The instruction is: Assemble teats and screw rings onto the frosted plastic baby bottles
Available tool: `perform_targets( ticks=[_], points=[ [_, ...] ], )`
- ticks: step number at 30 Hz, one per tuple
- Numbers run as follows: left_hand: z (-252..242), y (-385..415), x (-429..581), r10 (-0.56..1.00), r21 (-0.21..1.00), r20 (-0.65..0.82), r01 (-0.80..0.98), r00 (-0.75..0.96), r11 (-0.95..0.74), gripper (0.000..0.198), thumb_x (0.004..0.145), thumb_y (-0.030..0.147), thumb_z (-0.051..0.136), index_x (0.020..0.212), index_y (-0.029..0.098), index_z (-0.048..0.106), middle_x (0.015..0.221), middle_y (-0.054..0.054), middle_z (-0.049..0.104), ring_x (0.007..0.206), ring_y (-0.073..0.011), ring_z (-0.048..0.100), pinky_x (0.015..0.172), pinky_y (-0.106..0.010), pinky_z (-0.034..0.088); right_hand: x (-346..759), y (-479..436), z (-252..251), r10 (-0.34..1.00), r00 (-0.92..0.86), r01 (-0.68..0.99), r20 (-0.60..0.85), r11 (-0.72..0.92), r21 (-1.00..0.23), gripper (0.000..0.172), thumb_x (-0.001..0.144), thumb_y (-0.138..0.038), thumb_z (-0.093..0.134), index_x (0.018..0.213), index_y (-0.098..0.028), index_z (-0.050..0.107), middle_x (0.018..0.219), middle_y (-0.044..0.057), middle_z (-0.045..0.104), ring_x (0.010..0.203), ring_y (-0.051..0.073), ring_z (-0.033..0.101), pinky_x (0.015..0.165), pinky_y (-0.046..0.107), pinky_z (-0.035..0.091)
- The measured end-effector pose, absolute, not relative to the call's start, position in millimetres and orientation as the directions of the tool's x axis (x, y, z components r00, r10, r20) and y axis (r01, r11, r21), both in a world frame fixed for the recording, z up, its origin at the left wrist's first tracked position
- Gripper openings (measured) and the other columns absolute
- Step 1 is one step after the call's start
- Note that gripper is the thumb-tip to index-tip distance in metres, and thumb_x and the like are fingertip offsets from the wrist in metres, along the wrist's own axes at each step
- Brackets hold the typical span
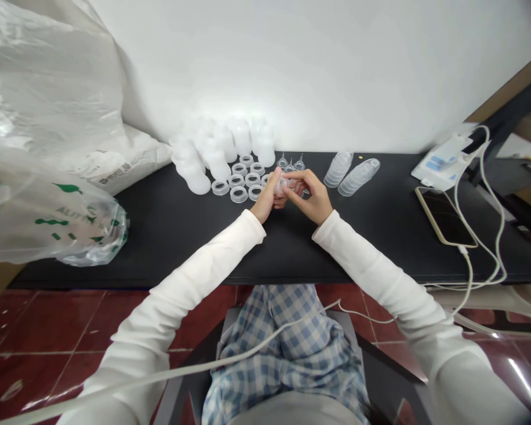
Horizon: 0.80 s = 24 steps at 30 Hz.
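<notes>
My left hand [266, 199] and my right hand [313, 196] meet over the black table, both closed around a small clear plastic piece [281, 185]. Fingers cover much of it, so its exact shape is hard to make out. Just left of the hands lie several translucent screw rings [239, 194], the closest partly hidden by my left hand. Behind my fingers stand several clear bottle nipples [298, 165], pointed end up. Further back on the left, several frosted white bottles [215, 160] are grouped against the wall.
Two leaning stacks of clear cup-shaped caps [358, 177] sit right of my hands. A phone [445, 216] with a white cable and a power strip [445, 159] lie at the far right. Plastic bags [84, 218] bulge over the table's left side. Another cable crosses my lap.
</notes>
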<state>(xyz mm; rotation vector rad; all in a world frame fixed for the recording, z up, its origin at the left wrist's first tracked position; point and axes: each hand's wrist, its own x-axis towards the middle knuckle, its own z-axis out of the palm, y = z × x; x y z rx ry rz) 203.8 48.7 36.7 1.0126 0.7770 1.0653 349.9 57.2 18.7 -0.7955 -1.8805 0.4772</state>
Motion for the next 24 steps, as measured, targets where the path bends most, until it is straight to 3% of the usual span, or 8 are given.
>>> perform_targets(
  ticks=[8,13,18,24],
  points=[
    [36,48,204,0.921,0.920,-0.076,-0.330,0.381,0.213,0.071,0.092,0.084,0.039,0.065,0.019,0.045,0.051,0.007,0.021,0.038,-0.0031,0.017,0.039,-0.020,0.012,349,58,16,0.722,-0.236,0.240,0.651,0.692,-0.681,0.026,0.089,-0.048,0.070,0.093,-0.023,0.063,0.077,0.000,0.062,0.065,0.014,0.057,0.066,0.032,0.056],
    [41,47,201,0.909,0.896,-0.102,-0.360,0.405,0.261,0.061,0.096,0.076,0.041,0.076,0.019,0.050,0.051,0.008,0.030,0.037,-0.0047,0.023,0.038,-0.020,0.015,350,64,16,0.800,-0.152,0.125,0.581,0.599,-0.791,0.040,0.085,-0.060,0.074,0.095,-0.023,0.060,0.082,0.000,0.063,0.070,0.013,0.060,0.066,0.030,0.055],
    [41,45,202,0.965,0.911,-0.007,-0.395,0.264,0.114,0.034,0.090,0.046,0.070,0.088,0.021,0.047,0.057,0.010,0.042,0.040,-0.0035,0.032,0.039,-0.017,0.017,356,72,17,0.877,-0.207,-0.086,0.434,0.425,-0.901,0.052,0.079,-0.068,0.076,0.101,-0.024,0.058,0.082,-0.002,0.064,0.071,0.013,0.063,0.067,0.029,0.058],
    [33,47,205,0.997,0.953,0.076,-0.292,-0.007,-0.075,0.049,0.079,0.044,0.086,0.083,0.022,0.042,0.060,0.011,0.047,0.038,-0.0007,0.029,0.038,-0.021,0.017,356,77,9,0.900,-0.291,-0.098,0.324,0.309,-0.946,0.059,0.082,-0.078,0.066,0.110,-0.026,0.062,0.102,0.002,0.071,0.083,0.015,0.069,0.066,0.027,0.060]
  ],
)
